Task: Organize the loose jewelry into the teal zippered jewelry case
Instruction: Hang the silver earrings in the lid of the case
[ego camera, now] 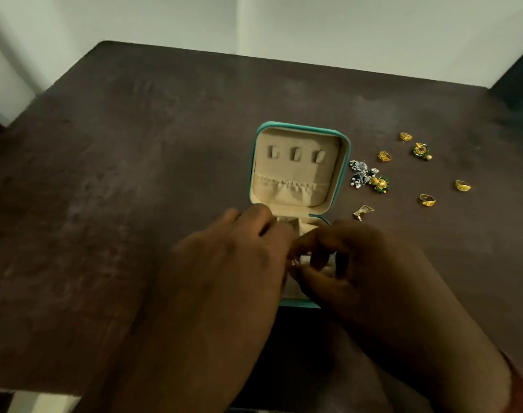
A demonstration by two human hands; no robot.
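Observation:
The teal jewelry case (pixel 343 162) lies open on the dark table, its beige lid tipped back to show three small tabs and an elastic pocket. My left hand (pixel 227 257) lies over the left half of the bottom tray (pixel 309 226), fingertips bent down at its back edge. My right hand (pixel 364 269) hovers over the tray's right half, thumb and fingers curled together and pinching a small glinting piece (pixel 294 262) that is mostly hidden. Loose jewelry lies right of the case: a silver cluster (pixel 362 173), two green-gold earrings (pixel 421 150) (pixel 381 183) and several gold rings (pixel 427 200).
A gold triangular piece (pixel 363 211) lies just beyond my right hand, close to the case's hinge. The table's front edge (pixel 45 389) runs below my forearms, and a pale wall (pixel 254 22) stands behind the table. A dark object (pixel 519 81) stands at the far right corner.

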